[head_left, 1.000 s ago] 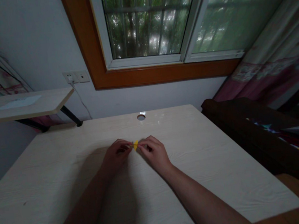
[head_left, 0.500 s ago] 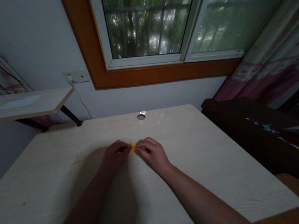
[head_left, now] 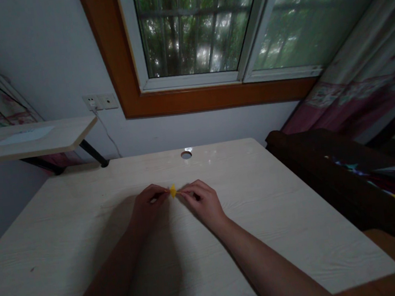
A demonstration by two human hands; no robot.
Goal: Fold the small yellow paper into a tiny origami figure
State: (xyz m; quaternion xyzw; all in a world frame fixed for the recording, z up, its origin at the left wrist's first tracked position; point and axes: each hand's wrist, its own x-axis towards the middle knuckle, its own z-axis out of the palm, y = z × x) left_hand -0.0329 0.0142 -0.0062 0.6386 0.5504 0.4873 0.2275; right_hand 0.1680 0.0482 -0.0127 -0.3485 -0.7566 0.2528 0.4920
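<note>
A small yellow piece (head_left: pixel 173 191), pointed at its top and too small to name further, is held a little above or on the pale desk (head_left: pixel 264 226); which of the two I cannot tell. My left hand (head_left: pixel 149 204) pinches it from the left between thumb and fingertips. From the other side, the pinched fingertips of my right hand (head_left: pixel 204 202) meet its right end. Both hands are closed, and the parts of the piece between the fingers are hidden.
Behind the hands, the desk has a round cable hole (head_left: pixel 186 155). A raised shelf (head_left: pixel 69 135) on black legs stands at the back left with a paper sheet (head_left: pixel 26 135) on it. Right of the desk is a dark wooden bench (head_left: pixel 311 167) with assorted items.
The yellow piece and my left fingertips have shifted slightly left and away from me. The piece now shows a wider, pointed outline. My right hand has barely moved.
</note>
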